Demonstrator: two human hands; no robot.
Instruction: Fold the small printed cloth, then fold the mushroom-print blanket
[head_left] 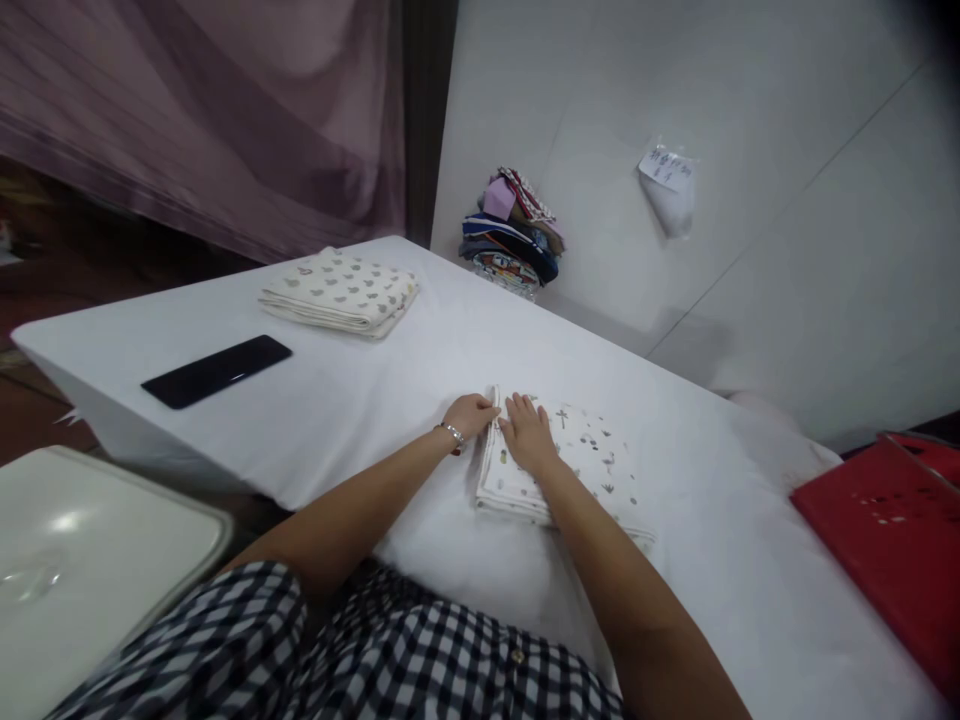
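My left hand (469, 414) has its fingers narrow, pinching the left edge of a folded white cloth (589, 455) printed with small motifs. My right hand (529, 438) lies palm-down on top of it, fingers extended and slightly apart, gripping nothing. The cloth sits flat right in front of me on the white-covered tabletop (330, 400), near edge partly hidden under my right forearm. Metal bracelet (452, 433), left wrist. Second folded cloth (341, 288), leaf-like print: far left, well apart. Black phone (217, 371) near that one, on its near side. Mixed fabric pile (511, 235) just beyond the far edge. Red item (877, 540), right side; can't tell what.
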